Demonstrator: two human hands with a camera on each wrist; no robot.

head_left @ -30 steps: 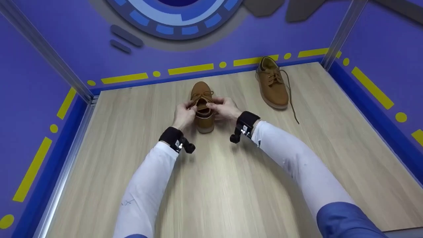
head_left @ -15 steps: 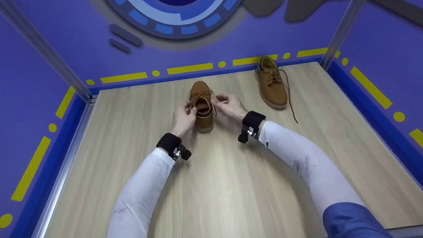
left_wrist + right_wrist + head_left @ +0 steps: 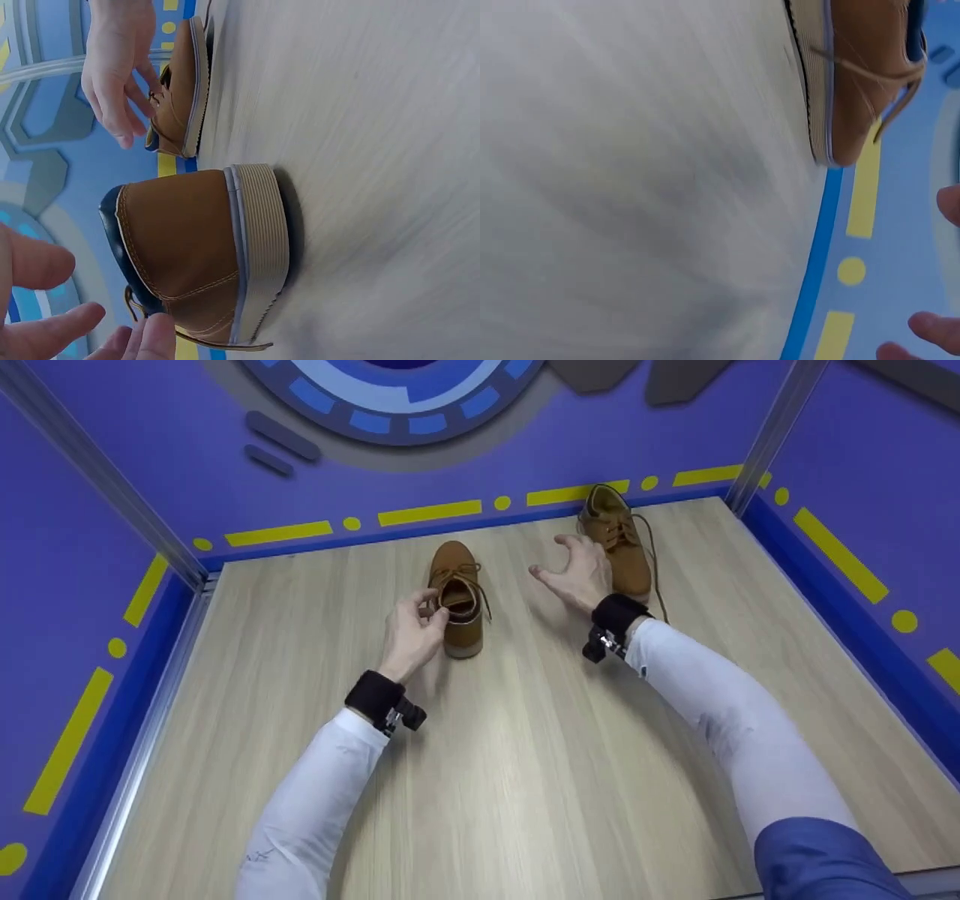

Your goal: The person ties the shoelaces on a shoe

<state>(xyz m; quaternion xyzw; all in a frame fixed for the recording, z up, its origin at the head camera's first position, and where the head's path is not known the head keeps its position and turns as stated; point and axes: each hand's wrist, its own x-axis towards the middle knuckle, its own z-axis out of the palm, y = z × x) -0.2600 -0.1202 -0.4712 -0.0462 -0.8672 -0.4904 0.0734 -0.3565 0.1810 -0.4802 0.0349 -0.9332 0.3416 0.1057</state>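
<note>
A brown lace-up shoe [image 3: 463,637] stands near the middle back of the table, toe toward the back wall, its lace tied in a bow. My left hand [image 3: 411,634] is at its left side, fingers relaxed and apart, fingertips overlapping the collar edge in the head view. The left wrist view shows the heel of this shoe [image 3: 187,232] with the fingertips [image 3: 157,337] close by. To the right, my right hand [image 3: 581,574] is raised with spread fingers and nothing in them. Behind it stands the second brown shoe [image 3: 634,566], toe toward me, partly hidden by that hand.
The second shoe's loose lace [image 3: 651,540] trails down its right side onto the table. Blue-purple panels [image 3: 420,484] with yellow marks enclose the wooden table [image 3: 487,780] at the back and both sides. Metal posts [image 3: 772,435] stand at the corners.
My right hand has let go of the middle shoe's lace and moved right, toward the second shoe. My left hand has loosened and drawn slightly away from the collar.
</note>
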